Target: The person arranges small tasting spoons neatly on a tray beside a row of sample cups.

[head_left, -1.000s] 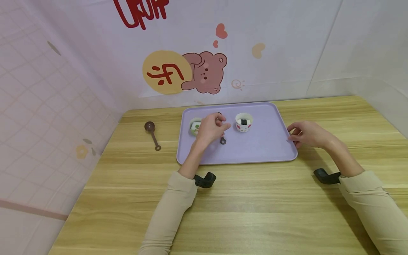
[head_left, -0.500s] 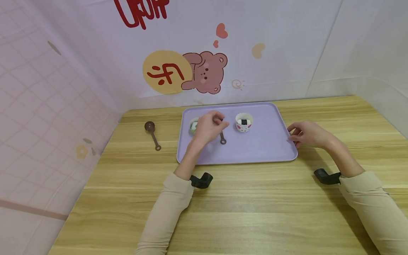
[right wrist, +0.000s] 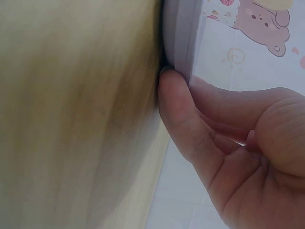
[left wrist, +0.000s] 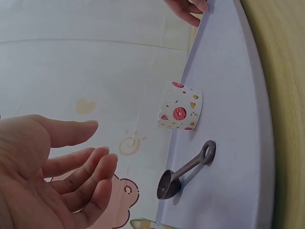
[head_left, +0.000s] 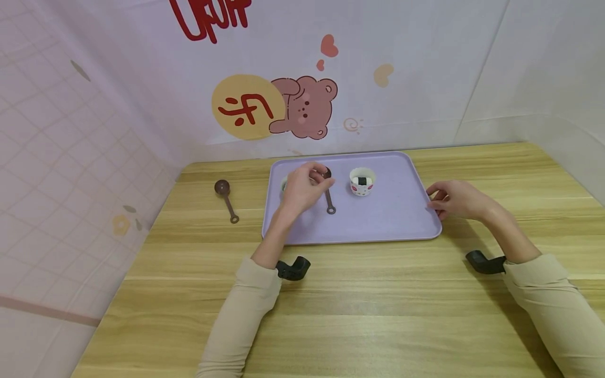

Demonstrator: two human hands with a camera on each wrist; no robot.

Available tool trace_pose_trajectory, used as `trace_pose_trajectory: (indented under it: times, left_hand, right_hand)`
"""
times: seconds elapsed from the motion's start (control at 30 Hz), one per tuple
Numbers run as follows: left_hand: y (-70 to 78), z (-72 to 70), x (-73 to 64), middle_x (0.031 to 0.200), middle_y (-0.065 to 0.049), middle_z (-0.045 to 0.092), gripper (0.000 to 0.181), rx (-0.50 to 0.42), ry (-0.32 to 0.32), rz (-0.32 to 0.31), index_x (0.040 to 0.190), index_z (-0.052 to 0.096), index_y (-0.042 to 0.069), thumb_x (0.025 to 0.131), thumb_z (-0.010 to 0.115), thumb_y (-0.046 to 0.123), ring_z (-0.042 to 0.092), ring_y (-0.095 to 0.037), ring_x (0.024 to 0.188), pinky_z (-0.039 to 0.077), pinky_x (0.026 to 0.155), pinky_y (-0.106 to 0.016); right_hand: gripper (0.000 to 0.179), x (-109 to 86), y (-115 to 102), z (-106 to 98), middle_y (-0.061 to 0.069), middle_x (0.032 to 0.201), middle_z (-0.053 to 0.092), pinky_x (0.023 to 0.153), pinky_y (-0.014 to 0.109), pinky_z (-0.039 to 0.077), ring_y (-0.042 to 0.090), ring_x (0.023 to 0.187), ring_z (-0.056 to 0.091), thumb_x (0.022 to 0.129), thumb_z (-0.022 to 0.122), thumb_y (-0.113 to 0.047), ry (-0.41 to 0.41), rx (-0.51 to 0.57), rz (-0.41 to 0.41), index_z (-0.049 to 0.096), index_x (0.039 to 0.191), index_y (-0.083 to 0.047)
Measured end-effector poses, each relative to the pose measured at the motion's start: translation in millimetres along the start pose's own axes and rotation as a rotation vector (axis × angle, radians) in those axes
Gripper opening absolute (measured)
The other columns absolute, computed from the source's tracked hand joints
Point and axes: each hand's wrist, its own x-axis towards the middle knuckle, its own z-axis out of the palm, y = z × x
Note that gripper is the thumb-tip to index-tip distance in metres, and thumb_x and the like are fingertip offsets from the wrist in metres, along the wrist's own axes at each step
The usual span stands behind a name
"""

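Head view has a pale printed backdrop (head_left: 425,89) filling the rear, its red lettering (head_left: 212,18) cut off by the top edge. Below it stretches a wood-grain table (head_left: 373,315), its near edge out of frame, bearing a lavender tray (head_left: 387,220). Two beige sleeves (head_left: 250,315) run in from below, both cropped. Right hand (head_left: 455,198) pinches the tray's right rim between thumb and fingers; the rim hides some fingertips. Left hand (head_left: 304,186) hangs above the tray's left part, fingers loosely curved, thumb apart, holding nothing. It stands in the way of a green-and-white cup (head_left: 283,184), of which only a sliver shows, so its contents cannot be made out; the left wrist view crops it at the bottom edge. A doughnut-print paper cup (head_left: 362,190) stands upright on the tray, well clear of both hands, holding a white piece with a black band. Between the cups lies a brown measuring spoon (head_left: 330,202), its bowl partly covered by the fingertips from above. Another measuring spoon (head_left: 227,202) lies in full view on the table, left of the tray.
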Motion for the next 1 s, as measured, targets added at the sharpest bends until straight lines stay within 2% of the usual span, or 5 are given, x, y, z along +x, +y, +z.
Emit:
trace_pose_trajectory:
  times: [0.27, 0.43, 0.67, 0.83, 1.0]
  left_hand:
    - [-2.5, -7.9, -2.8, 0.09, -0.01, 0.07, 0.03, -0.023, 0.022, 0.004, 0.114, 0.067, 0.0, 0.093, 0.075, 0.019, 0.067, -0.024, 0.087, 0.052, 0.079, -0.033]
    - [-4.2, -12.7, -3.8, 0.091, -0.009, 0.069, 0.028, -0.027, 0.026, -0.013, 0.115, 0.067, 0.003, 0.093, 0.075, 0.019, 0.066, -0.022, 0.087, 0.052, 0.078, -0.031]
    - [-6.7, -23.0, -3.9, 0.091, -0.012, 0.07, 0.029, -0.04, 0.05, 0.021, 0.115, 0.068, 0.0, 0.093, 0.075, 0.017, 0.067, -0.024, 0.086, 0.053, 0.08, -0.031]
    - [-10.6, -30.1, -4.2, 0.09, -0.014, 0.068, 0.028, -0.083, 0.059, 0.027, 0.115, 0.067, -0.002, 0.092, 0.075, 0.014, 0.065, -0.025, 0.084, 0.053, 0.078, -0.031]
    - [-13.9, -34.8, -6.0, 0.088, -0.014, 0.067, 0.029, -0.077, 0.079, 0.027, 0.114, 0.067, -0.002, 0.092, 0.076, 0.014, 0.064, -0.025, 0.082, 0.051, 0.074, -0.026]
  right_hand:
    - [0.032, -0.1, -1, 0, 0.019, 0.09, 0.07, 0.063, 0.036, 0.06, 0.027, 0.07, 0.071, 0.095, 0.064, 0.006, 0.0, 0.0, -0.003, 0.051, 0.119, 0.022]
    - [0.032, -0.4, -1, 0, 0.019, 0.09, 0.069, 0.063, 0.036, 0.06, 0.028, 0.07, 0.071, 0.095, 0.064, 0.006, -0.001, 0.003, -0.002, 0.051, 0.118, 0.023]
    - [0.032, -0.7, -1, 0, 0.019, 0.091, 0.069, 0.063, 0.036, 0.06, 0.028, 0.071, 0.072, 0.095, 0.064, 0.005, 0.002, 0.0, 0.002, 0.051, 0.119, 0.023]
    - [0.033, -1.0, -1, 0, 0.02, 0.09, 0.069, 0.063, 0.037, 0.06, 0.028, 0.071, 0.071, 0.095, 0.064, 0.006, 0.0, 0.008, 0.0, 0.05, 0.119, 0.023]
    - [0.033, -0.5, -1, 1, 0.019, 0.09, 0.069, 0.063, 0.036, 0.06, 0.028, 0.07, 0.071, 0.095, 0.064, 0.005, 0.0, 0.009, -0.002, 0.05, 0.119, 0.023]
